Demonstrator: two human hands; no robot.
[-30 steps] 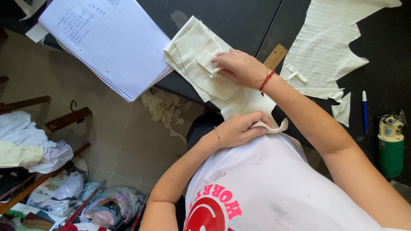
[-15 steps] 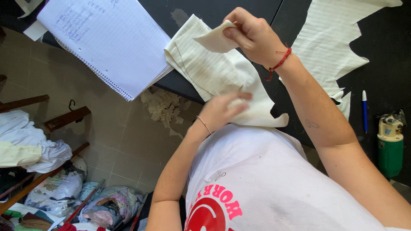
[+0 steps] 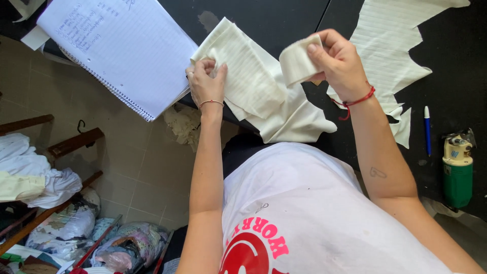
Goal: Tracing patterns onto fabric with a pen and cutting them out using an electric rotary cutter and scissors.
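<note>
The right hand [image 3: 339,63] is clamped on a small cream fabric piece [image 3: 297,63], lifted just above the desk [image 3: 284,20] near its front edge, thumb on top and fingers curled behind. The left hand [image 3: 205,81] is closed in a pinch on the left edge of the stack of cream ribbed fabric [image 3: 253,83], which lies over the front edge beside the spiral notebook [image 3: 122,48]. Judged light, limp and non-slippery, the piece is best gripped at its edges.

a small cream ribbed fabric piece [image 3: 297,63] held curled above the stack of cream pieces [image 3: 253,81] — on the black table's edge.
</note>
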